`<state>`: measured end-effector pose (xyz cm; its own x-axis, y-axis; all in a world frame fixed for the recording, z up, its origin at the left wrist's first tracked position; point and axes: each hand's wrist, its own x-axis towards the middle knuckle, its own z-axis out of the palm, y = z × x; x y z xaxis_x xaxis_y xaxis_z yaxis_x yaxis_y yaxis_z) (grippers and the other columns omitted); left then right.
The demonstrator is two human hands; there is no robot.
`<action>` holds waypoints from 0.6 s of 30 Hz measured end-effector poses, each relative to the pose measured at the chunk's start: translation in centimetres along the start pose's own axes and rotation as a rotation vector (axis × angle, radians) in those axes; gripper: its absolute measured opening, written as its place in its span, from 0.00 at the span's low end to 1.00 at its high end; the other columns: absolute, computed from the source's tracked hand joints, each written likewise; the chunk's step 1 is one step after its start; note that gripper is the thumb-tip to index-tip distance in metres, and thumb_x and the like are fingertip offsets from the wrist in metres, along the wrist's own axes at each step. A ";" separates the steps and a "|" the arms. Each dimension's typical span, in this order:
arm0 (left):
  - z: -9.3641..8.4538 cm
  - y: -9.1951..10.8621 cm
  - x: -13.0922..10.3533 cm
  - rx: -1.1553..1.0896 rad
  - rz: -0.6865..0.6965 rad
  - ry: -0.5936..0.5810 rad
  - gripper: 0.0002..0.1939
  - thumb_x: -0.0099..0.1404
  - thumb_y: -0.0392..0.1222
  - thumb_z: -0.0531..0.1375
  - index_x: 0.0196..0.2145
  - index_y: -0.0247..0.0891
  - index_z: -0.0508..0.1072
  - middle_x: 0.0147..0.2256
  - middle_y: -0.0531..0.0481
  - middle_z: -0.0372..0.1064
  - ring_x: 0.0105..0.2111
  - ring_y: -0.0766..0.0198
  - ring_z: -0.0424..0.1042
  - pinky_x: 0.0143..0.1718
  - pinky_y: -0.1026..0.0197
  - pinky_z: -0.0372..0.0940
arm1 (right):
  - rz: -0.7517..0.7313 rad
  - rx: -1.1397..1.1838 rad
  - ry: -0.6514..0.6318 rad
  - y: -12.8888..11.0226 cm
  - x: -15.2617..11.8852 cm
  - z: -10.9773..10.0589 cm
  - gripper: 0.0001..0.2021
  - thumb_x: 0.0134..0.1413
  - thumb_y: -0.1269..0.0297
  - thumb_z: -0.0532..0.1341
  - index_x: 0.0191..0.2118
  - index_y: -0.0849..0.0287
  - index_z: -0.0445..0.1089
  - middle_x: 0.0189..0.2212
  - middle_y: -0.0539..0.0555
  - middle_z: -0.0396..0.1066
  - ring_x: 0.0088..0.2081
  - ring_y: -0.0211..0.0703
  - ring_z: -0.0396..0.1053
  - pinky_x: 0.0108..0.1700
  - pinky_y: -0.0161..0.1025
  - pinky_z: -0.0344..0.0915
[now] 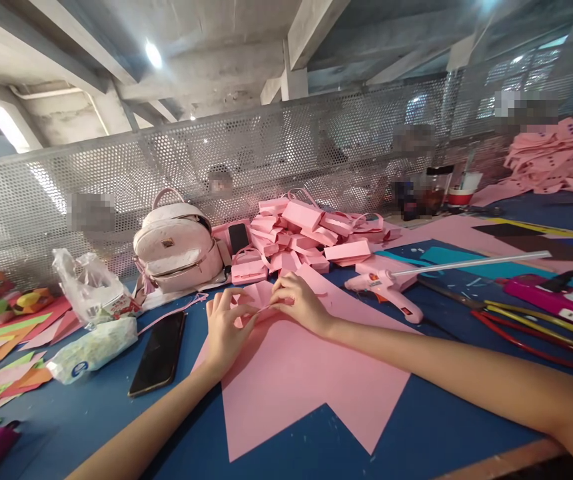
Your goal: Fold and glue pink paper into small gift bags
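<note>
Progress, my read: well along on the batch, current piece unfinished. Done: a heap of folded pink paper boxes, some with thin loop handles, piled at the far side of the blue-topped counter. In work: a small pink paper piece between the hands, just in front of the heap, over the far part of a large flat pink paper sheet. That sheet has a V notch in its near edge and shows no fold over its near part. Left to do, as a guess: finish shaping this piece. Can't tell if it's loose from the sheet; fingers cover most of it.

Hands: left hand has thumb and index brought together on the piece's near edge, other fingers loosely curled and raised. Right hand comes in from the other side, fingertips bent down, pinching the same edge. The two sets of fingertips are near each other. Exact contact at the pads is too small to read.

Nearby: white-and-pink glue gun lies right of the sheet, long translucent stick out its back, not in hand. Red-and-yellow-handled scissors beyond it, also not in hand. Black smartphone lies left of the left hand.
</note>
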<state>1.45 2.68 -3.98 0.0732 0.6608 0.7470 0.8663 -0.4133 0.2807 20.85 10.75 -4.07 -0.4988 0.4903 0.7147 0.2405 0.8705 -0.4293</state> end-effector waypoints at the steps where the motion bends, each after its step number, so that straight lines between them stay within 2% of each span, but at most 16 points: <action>1: 0.1 0.1 0.0 0.001 0.008 -0.003 0.05 0.61 0.37 0.67 0.28 0.47 0.80 0.45 0.50 0.72 0.42 0.55 0.67 0.47 0.50 0.56 | -0.009 -0.009 -0.009 -0.2 0.0 0.1 0.06 0.57 0.67 0.67 0.29 0.55 0.76 0.31 0.52 0.71 0.38 0.47 0.62 0.43 0.45 0.59; 5: 0.4 0.2 -0.1 -0.003 0.021 -0.020 0.07 0.62 0.35 0.66 0.27 0.45 0.79 0.45 0.50 0.73 0.44 0.53 0.68 0.45 0.51 0.56 | -0.036 -0.027 -0.037 -0.6 0.0 0.3 0.10 0.61 0.61 0.64 0.29 0.54 0.75 0.29 0.52 0.73 0.38 0.48 0.62 0.42 0.45 0.58; 9: 0.5 0.1 0.0 -0.010 0.013 -0.021 0.08 0.63 0.34 0.65 0.27 0.45 0.79 0.45 0.50 0.74 0.45 0.53 0.68 0.45 0.51 0.56 | -0.046 -0.024 -0.031 -0.7 0.1 0.4 0.09 0.62 0.58 0.63 0.33 0.54 0.77 0.32 0.53 0.74 0.39 0.48 0.63 0.44 0.45 0.59; 13: 0.3 0.3 0.1 -0.013 0.008 -0.014 0.07 0.64 0.36 0.65 0.29 0.47 0.80 0.46 0.51 0.75 0.45 0.52 0.68 0.47 0.49 0.55 | -0.034 -0.025 -0.011 -0.6 0.2 0.4 0.09 0.61 0.61 0.64 0.30 0.55 0.76 0.29 0.52 0.72 0.38 0.47 0.63 0.42 0.44 0.58; 18: -0.9 -0.2 -0.1 -0.017 0.043 -0.032 0.08 0.64 0.36 0.65 0.28 0.46 0.79 0.46 0.51 0.74 0.46 0.53 0.68 0.49 0.49 0.54 | -0.017 -0.024 0.017 0.1 0.1 -0.3 0.06 0.57 0.66 0.68 0.29 0.56 0.75 0.29 0.51 0.73 0.38 0.47 0.62 0.44 0.44 0.57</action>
<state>0.82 2.15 -3.55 0.1257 0.6616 0.7392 0.8533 -0.4522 0.2596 21.09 10.96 -3.86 -0.4887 0.4762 0.7310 0.2521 0.8792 -0.4042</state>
